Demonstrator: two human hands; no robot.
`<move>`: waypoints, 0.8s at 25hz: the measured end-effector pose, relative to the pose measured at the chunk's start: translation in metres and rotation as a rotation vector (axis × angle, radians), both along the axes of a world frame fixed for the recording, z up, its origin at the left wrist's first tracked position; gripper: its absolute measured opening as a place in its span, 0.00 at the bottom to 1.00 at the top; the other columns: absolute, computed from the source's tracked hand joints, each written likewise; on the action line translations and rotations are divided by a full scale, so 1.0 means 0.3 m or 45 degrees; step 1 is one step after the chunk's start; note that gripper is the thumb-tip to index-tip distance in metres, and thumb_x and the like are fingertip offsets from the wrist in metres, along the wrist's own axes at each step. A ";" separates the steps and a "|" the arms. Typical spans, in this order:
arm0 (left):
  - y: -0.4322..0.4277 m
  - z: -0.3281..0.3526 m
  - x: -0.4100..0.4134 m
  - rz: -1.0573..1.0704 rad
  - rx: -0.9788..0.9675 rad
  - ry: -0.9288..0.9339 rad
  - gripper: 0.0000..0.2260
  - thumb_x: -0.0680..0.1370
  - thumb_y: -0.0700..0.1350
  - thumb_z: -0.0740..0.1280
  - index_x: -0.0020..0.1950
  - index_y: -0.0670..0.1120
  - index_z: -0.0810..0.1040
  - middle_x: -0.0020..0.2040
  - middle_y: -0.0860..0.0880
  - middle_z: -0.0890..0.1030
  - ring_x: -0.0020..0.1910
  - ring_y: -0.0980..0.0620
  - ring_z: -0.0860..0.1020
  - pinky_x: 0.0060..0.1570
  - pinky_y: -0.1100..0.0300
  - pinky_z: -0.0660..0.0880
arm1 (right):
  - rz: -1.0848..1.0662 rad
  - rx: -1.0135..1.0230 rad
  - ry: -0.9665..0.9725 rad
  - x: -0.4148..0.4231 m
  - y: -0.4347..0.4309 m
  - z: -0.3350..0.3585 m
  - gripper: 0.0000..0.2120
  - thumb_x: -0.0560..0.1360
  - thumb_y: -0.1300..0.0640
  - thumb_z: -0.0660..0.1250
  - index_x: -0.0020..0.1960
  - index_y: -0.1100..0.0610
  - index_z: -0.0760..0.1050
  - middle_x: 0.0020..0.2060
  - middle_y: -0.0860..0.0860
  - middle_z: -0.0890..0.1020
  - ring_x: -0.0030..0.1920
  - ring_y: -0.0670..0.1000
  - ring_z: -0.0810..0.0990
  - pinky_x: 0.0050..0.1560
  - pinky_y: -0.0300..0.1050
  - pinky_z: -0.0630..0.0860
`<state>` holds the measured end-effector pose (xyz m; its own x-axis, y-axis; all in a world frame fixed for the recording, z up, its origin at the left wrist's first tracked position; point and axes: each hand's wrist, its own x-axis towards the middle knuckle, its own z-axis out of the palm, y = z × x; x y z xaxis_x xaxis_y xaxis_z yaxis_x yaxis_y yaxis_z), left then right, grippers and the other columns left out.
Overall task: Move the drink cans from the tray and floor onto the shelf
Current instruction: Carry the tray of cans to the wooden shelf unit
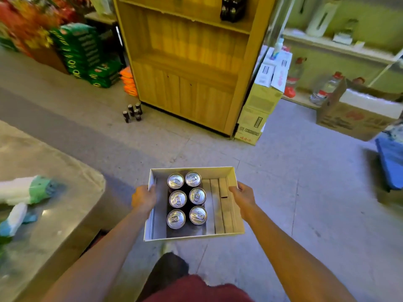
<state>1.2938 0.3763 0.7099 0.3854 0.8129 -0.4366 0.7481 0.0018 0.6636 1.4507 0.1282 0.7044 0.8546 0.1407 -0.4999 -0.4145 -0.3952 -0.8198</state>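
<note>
Fingers of both hands clamped the tray's [231, 171] side walls, six cans [187, 201] upright between them.
Left hand [144, 198] and right hand [242, 198] gripped level; the shelf [187, 62] stood straight ahead, floor cans [132, 112] at its left foot.

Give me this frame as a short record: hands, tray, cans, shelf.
left hand: grips the tray's left wall
right hand: grips the tray's right wall
tray: white cardboard, held above the floor
cans in tray: six, upright, two columns of three, toward the left side
cans on floor: four, dark, at the shelf's left front corner
shelf: wooden, ahead; dark bottles on an upper board
</note>
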 end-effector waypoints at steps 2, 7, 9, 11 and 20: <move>0.091 -0.018 0.109 0.050 -0.020 -0.009 0.16 0.81 0.49 0.63 0.39 0.40 0.75 0.50 0.32 0.81 0.53 0.33 0.79 0.49 0.47 0.76 | 0.059 -0.002 -0.005 0.137 0.111 -0.020 0.10 0.77 0.59 0.67 0.54 0.50 0.83 0.47 0.52 0.85 0.49 0.53 0.82 0.52 0.48 0.78; 0.423 -0.084 0.413 0.036 0.007 -0.028 0.17 0.82 0.47 0.61 0.48 0.34 0.79 0.51 0.32 0.81 0.54 0.33 0.78 0.53 0.45 0.76 | 0.117 0.010 0.002 0.452 0.455 -0.043 0.07 0.78 0.59 0.67 0.49 0.50 0.82 0.44 0.52 0.84 0.46 0.52 0.82 0.46 0.46 0.76; 0.580 -0.085 0.536 0.042 0.020 -0.042 0.15 0.82 0.47 0.61 0.44 0.37 0.77 0.50 0.31 0.81 0.53 0.32 0.79 0.50 0.45 0.77 | 0.116 -0.015 0.013 0.579 0.616 -0.034 0.08 0.78 0.60 0.66 0.53 0.51 0.81 0.45 0.52 0.84 0.48 0.52 0.82 0.50 0.48 0.77; 0.731 -0.069 0.645 0.079 0.002 -0.063 0.16 0.82 0.48 0.61 0.45 0.35 0.77 0.50 0.31 0.81 0.52 0.32 0.79 0.50 0.44 0.77 | 0.148 -0.002 0.001 0.703 0.779 -0.009 0.08 0.79 0.60 0.66 0.55 0.51 0.81 0.46 0.52 0.84 0.50 0.53 0.82 0.53 0.49 0.78; 1.391 -0.011 1.053 0.303 0.048 -0.107 0.18 0.81 0.48 0.62 0.42 0.34 0.76 0.45 0.29 0.79 0.53 0.30 0.79 0.49 0.41 0.77 | 0.331 -0.005 -0.040 1.200 1.514 0.057 0.12 0.80 0.59 0.65 0.63 0.54 0.78 0.49 0.52 0.80 0.52 0.52 0.77 0.52 0.46 0.71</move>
